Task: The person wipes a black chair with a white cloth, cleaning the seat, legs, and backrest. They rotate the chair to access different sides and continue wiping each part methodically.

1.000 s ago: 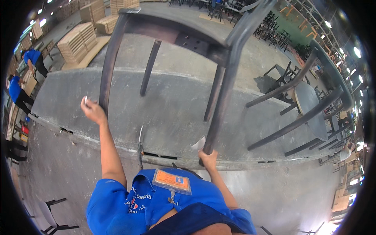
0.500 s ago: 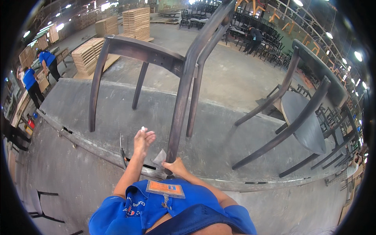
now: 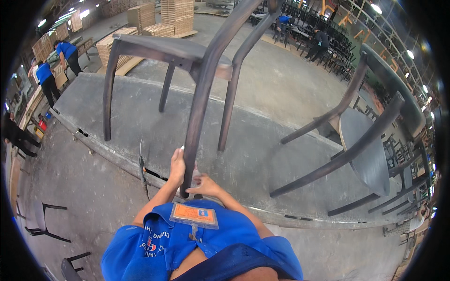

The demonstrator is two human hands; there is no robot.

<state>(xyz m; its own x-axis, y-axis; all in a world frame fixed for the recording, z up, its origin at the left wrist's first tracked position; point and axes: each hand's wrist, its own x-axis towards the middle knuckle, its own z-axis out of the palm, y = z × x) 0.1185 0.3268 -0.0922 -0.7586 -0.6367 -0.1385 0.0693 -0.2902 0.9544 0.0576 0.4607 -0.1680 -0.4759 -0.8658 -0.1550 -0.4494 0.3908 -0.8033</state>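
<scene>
A dark wooden chair (image 3: 202, 93) stands tall on the grey work platform (image 3: 140, 93), its nearest leg coming down between my hands. My left hand (image 3: 176, 167) lies along the left side of that leg, fingers stretched upward, with something small and white at a fingertip. On the leg's other side, my right hand (image 3: 206, 185) has its thumb by the leg's foot. A small pale sheet (image 3: 196, 169) shows at its fingers, partly hidden behind the leg; its material is unclear. Left of my left hand, a thin dark tool or hose (image 3: 142, 164) hangs over the platform's edge.
A second dark chair (image 3: 361, 145) lies tipped on the platform at right, more chairs beyond it. Stacked wooden slats (image 3: 177, 16) stand at the back left. People in blue (image 3: 47, 77) work at far left; another person (image 3: 320, 43) bends by stacked chairs behind.
My left hand has come across to the chair leg. The leg's foot has shifted left and nearer to me, and my right hand has loosened its wrap around it.
</scene>
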